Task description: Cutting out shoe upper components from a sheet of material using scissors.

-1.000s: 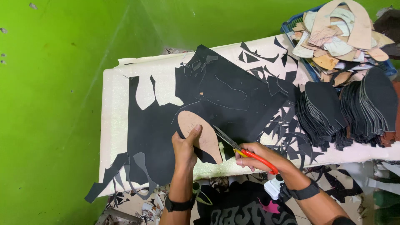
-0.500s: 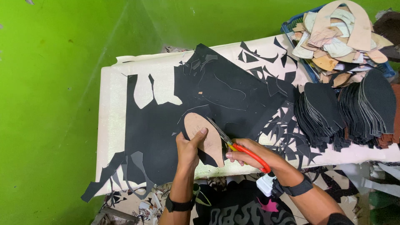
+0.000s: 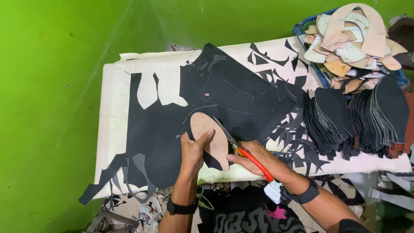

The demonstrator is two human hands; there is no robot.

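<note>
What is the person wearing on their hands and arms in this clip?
Both hands are bare, no gloves. The left hand has a black band, like a watch strap, at the wrist. The right hand has a wider black band at its wrist. Both forearms are uncovered; a dark sleeve edge shows near the right elbow at the frame's bottom.
</note>
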